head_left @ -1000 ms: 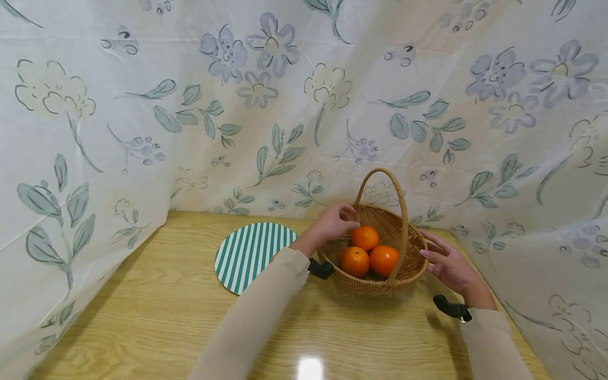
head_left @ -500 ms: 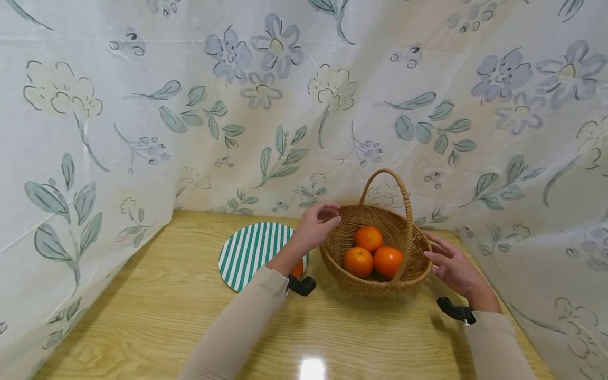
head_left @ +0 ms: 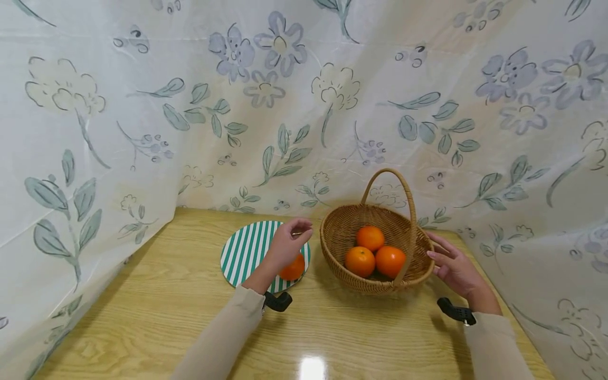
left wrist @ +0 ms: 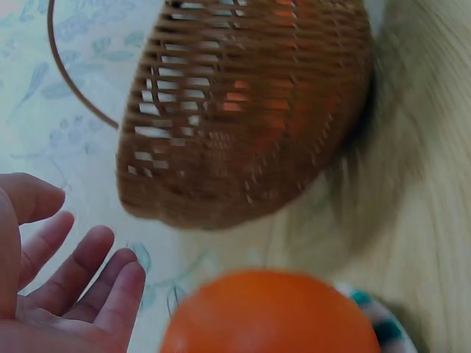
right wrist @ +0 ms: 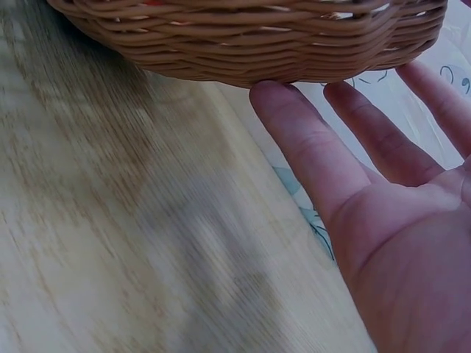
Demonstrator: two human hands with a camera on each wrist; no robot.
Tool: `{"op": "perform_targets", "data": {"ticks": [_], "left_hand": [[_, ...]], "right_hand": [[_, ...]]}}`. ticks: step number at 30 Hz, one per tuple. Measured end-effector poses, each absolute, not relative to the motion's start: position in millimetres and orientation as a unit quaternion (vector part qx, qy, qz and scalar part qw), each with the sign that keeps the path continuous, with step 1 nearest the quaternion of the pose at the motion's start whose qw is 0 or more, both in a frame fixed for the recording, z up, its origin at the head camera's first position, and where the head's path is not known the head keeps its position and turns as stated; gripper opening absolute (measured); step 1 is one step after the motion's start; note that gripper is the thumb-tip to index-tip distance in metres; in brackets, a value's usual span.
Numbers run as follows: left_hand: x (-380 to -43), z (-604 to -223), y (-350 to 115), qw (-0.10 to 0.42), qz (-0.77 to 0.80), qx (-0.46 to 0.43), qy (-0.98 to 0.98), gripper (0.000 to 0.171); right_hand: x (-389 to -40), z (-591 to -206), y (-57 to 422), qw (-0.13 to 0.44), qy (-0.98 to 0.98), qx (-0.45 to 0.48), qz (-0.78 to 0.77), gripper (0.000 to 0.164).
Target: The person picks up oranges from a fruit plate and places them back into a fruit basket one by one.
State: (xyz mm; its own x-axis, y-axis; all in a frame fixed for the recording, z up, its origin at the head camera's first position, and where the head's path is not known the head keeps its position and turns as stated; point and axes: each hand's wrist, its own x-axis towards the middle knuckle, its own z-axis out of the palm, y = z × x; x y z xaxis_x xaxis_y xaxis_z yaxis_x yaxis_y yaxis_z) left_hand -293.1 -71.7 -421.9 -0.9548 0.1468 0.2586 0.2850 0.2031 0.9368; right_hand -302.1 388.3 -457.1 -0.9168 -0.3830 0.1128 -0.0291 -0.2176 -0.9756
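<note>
My left hand [head_left: 285,244] hovers over a round green-and-white striped mat [head_left: 247,248], its fingers relaxed and holding nothing. Just below and right of that hand, an orange [head_left: 292,267] sits on the mat, partly hidden by the hand; in the left wrist view this orange [left wrist: 268,316] is large at the bottom edge. A wicker basket [head_left: 363,282] with a tall handle holds three oranges [head_left: 359,262]. At the basket's right side, my right hand [head_left: 453,266] touches the rim with thumb and fingers, which are fairly straight in the right wrist view.
The wooden table [head_left: 157,316] has a floral cloth [head_left: 285,105] hanging behind it and along both sides. The basket stands close to the back cloth, near the table's right edge. A black wrist device [head_left: 277,302] sits on each forearm.
My left hand has moved left, from over the basket's left side to above the striped mat, uncovering the basket's left rim. The right hand stays at the basket's right side.
</note>
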Motion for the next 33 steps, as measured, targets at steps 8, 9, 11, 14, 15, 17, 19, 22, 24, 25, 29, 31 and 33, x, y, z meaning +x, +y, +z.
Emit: {"op": "perform_targets", "data": {"ticks": [8,9,11,14,15,17,19,22,24,25,29,31,33], "left_hand": [[-280,-435,-101,0.050,-0.587,-0.123,-0.799,0.028],[-278,-437,-104,0.047,-0.584,-0.122,-0.801,0.030],[-275,-441,-111,0.042,-0.578,-0.117,-0.806,0.033],[-270,-448,-119,0.026,-0.571,-0.112,-0.813,0.040],[-268,-449,-121,0.019,-0.568,-0.113,-0.815,0.043],[-264,-453,-124,0.006,-0.561,-0.119,-0.819,0.051],[-261,-456,-127,-0.008,-0.554,-0.130,-0.822,0.059],[-256,-460,-131,-0.024,-0.547,-0.139,-0.825,0.067],[-254,-463,-134,-0.027,-0.544,-0.146,-0.826,0.071],[-253,-464,-135,-0.027,-0.542,-0.149,-0.827,0.072],[-250,-471,-140,-0.024,-0.537,-0.159,-0.828,0.076],[-248,-475,-143,-0.021,-0.532,-0.161,-0.831,0.076],[-247,-478,-145,-0.018,-0.527,-0.162,-0.834,0.077]], "right_hand": [[-297,-456,387,0.105,0.630,-0.150,-0.754,0.060],[-296,-455,386,0.104,0.632,-0.148,-0.754,0.060],[-295,-454,386,0.105,0.634,-0.144,-0.753,0.060],[-292,-453,385,0.103,0.635,-0.143,-0.752,0.058],[-291,-452,385,0.103,0.633,-0.143,-0.754,0.058],[-289,-451,385,0.103,0.631,-0.144,-0.755,0.058],[-286,-451,385,0.101,0.630,-0.143,-0.756,0.058],[-284,-451,384,0.101,0.631,-0.143,-0.756,0.058],[-283,-453,383,0.101,0.631,-0.144,-0.756,0.058],[-283,-453,383,0.101,0.629,-0.145,-0.757,0.057],[-280,-455,381,0.099,0.622,-0.145,-0.763,0.058],[-279,-456,380,0.099,0.621,-0.143,-0.764,0.059],[-277,-456,379,0.099,0.624,-0.140,-0.763,0.059]]}}
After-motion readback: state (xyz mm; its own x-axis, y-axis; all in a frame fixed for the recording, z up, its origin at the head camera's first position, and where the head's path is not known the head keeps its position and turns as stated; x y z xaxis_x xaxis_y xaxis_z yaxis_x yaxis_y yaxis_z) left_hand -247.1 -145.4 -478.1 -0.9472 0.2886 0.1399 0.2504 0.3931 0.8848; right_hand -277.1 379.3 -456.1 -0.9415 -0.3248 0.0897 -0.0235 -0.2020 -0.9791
